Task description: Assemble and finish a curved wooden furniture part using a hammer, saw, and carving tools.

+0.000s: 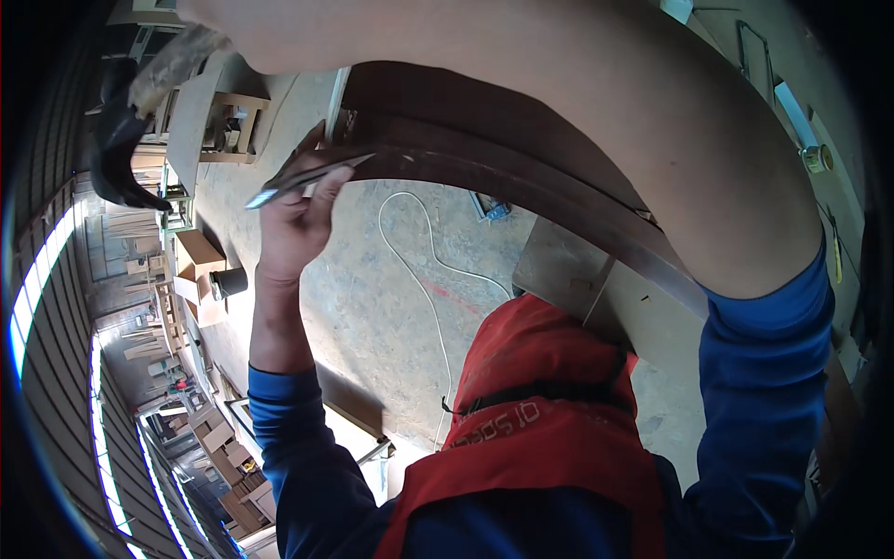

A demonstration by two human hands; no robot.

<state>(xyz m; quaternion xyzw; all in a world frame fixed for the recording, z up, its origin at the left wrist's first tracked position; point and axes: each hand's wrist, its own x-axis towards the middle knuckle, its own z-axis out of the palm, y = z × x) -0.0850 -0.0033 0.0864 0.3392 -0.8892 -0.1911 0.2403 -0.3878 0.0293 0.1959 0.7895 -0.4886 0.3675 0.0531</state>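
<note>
My left hand (pixel 296 219) is raised and grips a flat metal chisel-like blade (pixel 303 177), its end set against the edge of a long dark brown wooden piece (pixel 521 172) that runs from upper centre down to the right. My right forearm crosses the top of the view. My right hand (pixel 223 23) is mostly cut off at the top edge and holds a claw hammer; its pale handle (pixel 177 58) and black head (pixel 116 149) hang at upper left, away from the blade.
A white cable (pixel 421 270) snakes over the dusty floor below. A cardboard box (pixel 197 252), a black cylinder (pixel 229 280) and a wooden stool (pixel 233 126) stand at left. A tape roll (pixel 818 158) lies on a board at right. Stacked timber fills the lower left.
</note>
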